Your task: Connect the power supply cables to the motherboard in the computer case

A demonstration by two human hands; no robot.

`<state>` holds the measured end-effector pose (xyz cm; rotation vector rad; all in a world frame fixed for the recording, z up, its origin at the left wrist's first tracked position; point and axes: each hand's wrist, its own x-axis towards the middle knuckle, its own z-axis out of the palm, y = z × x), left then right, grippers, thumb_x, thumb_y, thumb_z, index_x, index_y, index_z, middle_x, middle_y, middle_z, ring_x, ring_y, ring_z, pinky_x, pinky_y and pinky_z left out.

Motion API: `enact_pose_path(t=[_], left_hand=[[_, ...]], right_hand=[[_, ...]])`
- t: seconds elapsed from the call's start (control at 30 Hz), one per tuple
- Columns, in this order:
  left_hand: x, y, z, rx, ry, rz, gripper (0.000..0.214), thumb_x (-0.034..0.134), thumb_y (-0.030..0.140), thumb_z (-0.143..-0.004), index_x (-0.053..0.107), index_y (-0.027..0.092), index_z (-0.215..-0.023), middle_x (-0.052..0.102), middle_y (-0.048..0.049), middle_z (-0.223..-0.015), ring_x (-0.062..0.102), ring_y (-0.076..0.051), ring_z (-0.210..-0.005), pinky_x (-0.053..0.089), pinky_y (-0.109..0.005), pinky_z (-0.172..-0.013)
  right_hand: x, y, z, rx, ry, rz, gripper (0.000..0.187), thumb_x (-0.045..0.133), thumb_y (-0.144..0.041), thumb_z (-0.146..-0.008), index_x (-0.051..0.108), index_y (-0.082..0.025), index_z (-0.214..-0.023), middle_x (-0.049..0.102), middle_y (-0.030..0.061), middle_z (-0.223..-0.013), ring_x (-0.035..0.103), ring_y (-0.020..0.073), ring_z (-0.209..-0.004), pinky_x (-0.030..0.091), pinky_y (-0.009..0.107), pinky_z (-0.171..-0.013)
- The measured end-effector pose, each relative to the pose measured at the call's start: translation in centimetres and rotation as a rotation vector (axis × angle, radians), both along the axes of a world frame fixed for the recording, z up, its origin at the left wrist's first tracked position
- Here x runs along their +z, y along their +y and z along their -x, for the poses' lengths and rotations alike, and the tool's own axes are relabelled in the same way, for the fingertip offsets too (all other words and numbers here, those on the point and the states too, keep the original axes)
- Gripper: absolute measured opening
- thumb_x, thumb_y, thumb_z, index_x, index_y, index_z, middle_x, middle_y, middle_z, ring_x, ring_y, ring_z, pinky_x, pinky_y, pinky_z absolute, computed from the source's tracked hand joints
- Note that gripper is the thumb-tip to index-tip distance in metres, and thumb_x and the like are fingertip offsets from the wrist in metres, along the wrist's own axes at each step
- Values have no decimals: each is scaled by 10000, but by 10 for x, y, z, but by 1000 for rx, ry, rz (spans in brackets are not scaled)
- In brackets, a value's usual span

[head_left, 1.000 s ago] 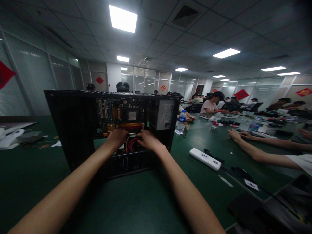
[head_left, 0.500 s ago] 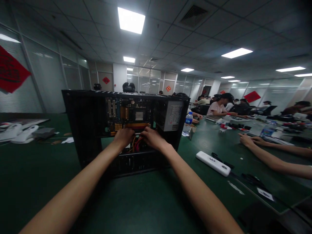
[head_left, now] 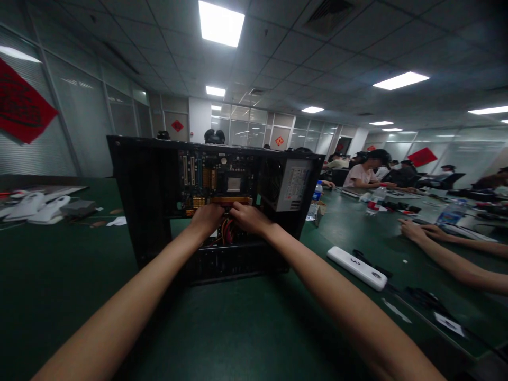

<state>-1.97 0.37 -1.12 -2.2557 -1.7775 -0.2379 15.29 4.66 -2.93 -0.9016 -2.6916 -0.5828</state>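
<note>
A black computer case [head_left: 137, 196] stands on the green table with its open side toward me. Inside it is a motherboard [head_left: 197, 180], with a power supply [head_left: 296, 182] at the upper right. My left hand [head_left: 208, 218] and my right hand [head_left: 248, 218] are close together at the board's lower edge, just below the orange memory slots [head_left: 230, 200]. Both hands have curled fingers; whatever lies between the fingertips is hidden. Red and yellow cables [head_left: 227, 232] hang between and below my hands.
To the right lies a white power strip [head_left: 357, 268] with black cables. Water bottles [head_left: 376, 199] stand farther back, and a co-worker's arms [head_left: 448, 248] rest on the table at right. At left are white objects [head_left: 37, 206] and a grey box [head_left: 78, 210].
The view has turned a little to the left, so everything sits farther right in the picture. My hands stay at the same part of the board, with their fingers slightly shifted.
</note>
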Motion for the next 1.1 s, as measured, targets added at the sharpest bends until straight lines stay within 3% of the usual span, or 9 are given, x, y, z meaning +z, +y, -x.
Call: enact_pose_path(t=[0.23, 0.6, 1.1], left_hand=[[-1, -1, 0, 18, -28, 9, 309, 480, 280, -942, 714, 156, -1102, 696, -189, -1101, 673, -353, -1023, 546, -446, -840], [-3, 3, 2, 38, -5, 14, 303, 494, 285, -936, 727, 139, -1066, 707, -201, -1044, 688, -342, -979, 547, -412, -816], [-10, 8, 0, -37, -119, -29, 347, 441, 325, -952, 749, 180, -1017, 733, -132, -999, 688, -253, -929, 496, -306, -767]], right_hand=[[-6, 13, 0, 53, -27, -32, 255, 404, -187, -992, 593, -128, -1152, 562, 132, -1136, 569, 208, -974, 426, 294, -769], [-7, 11, -1, 63, -25, -11, 250, 405, -191, -997, 609, -122, -1125, 560, 132, -1119, 564, 209, -985, 436, 300, -794], [-4, 7, 1, -37, -116, -52, 291, 386, -147, -984, 576, -113, -1201, 549, 155, -1191, 618, 245, -959, 482, 334, -766]])
